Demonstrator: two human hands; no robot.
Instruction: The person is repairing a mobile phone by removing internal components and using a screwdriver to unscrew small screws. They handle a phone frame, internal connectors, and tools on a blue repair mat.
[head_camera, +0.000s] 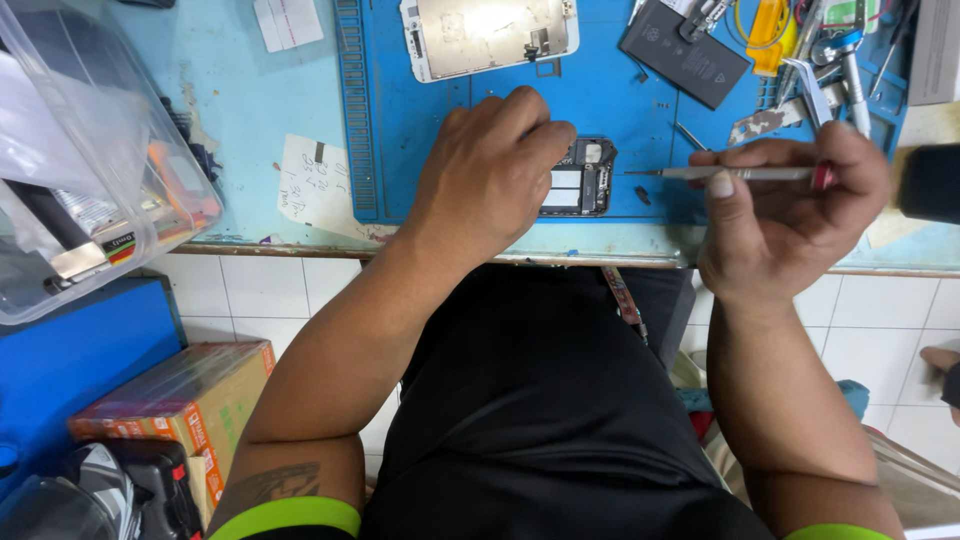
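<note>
Head view looks straight down on your bench, where a clear plastic bin overhangs the left edge; inside it you can make out flat metal parts and something orange, though the wall blurs the rest. Below it, off the bench, a cardboard box sits closed on the floor beside a blue case.

Your left hand rests on the blue work mat near the front edge of the bench, fingers curled and pressed down on the left end of a small circuit board. That board is dark, roughly rectangular, with two pale shielded patches in the middle and a tangle of tiny components at its upper end; it lies flat on the mat.

Your right hand hovers over the front right part of the bench, thumb and fingers pinched around a slim metal screwdriver held level, its tip pointing left toward the board and stopping just short of it.

Toward the back edge lie a phone frame opened face up, a black battery, and a scatter of tools at the back right corner. A handwritten paper note lies left of the mat.
</note>
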